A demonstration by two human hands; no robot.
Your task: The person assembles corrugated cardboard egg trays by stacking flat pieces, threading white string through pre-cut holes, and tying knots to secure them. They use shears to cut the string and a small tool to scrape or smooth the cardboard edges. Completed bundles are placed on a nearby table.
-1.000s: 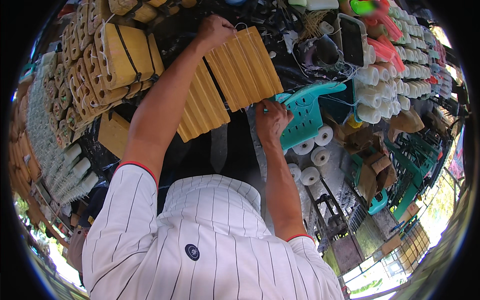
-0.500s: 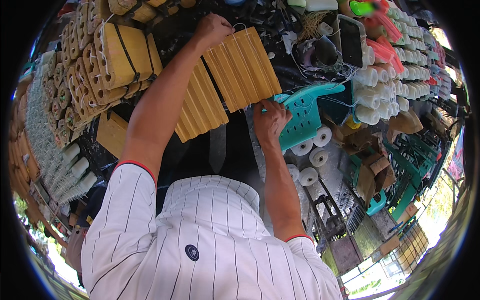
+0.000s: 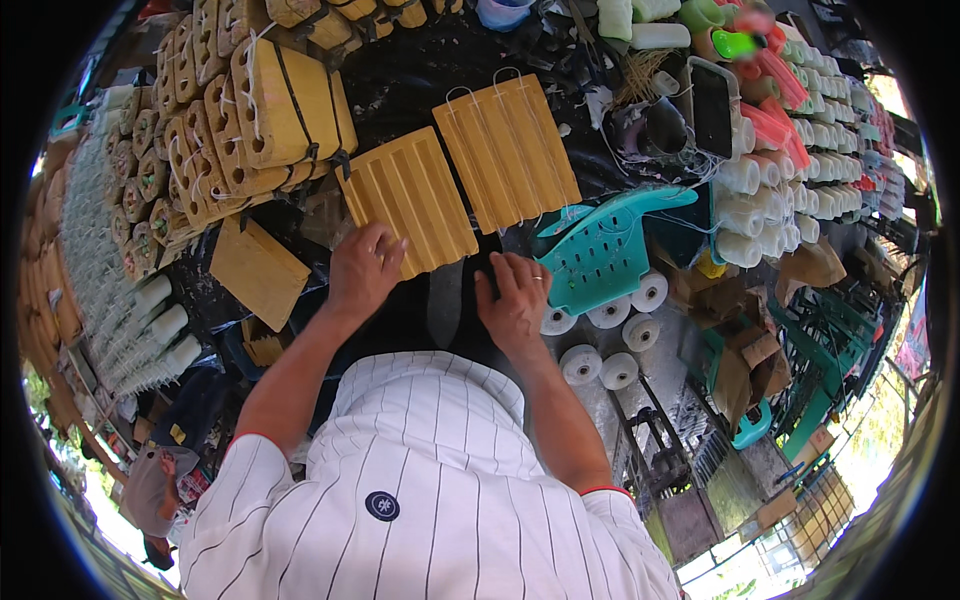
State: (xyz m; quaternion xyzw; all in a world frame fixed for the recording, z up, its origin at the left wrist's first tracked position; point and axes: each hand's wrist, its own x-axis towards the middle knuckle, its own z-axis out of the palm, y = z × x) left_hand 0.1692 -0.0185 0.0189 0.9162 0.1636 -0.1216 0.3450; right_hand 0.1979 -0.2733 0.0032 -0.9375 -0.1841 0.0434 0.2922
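Two yellow boards with parallel grooves lie side by side on the dark work surface. White strings run along the grooves of the right grooved board, and thin loops stick out past its far edge. On the left grooved board no string shows in the grooves. My left hand is at that board's near left corner, fingers partly bent and apart, seemingly touching its edge. Just short of the right board hovers my right hand, its fingers spread and nothing in them. A teal perforated plastic piece lies right of it.
Strapped stacks of yellow molds stand at left, beside a loose yellow board. White thread spools sit below the teal piece. A dark cup and many pale cylinders fill the right. A person's cap shows lower left.
My left hand has left the string at the right board's far edge and come back to the left board's near corner. My right hand has let go of the right board's near edge.
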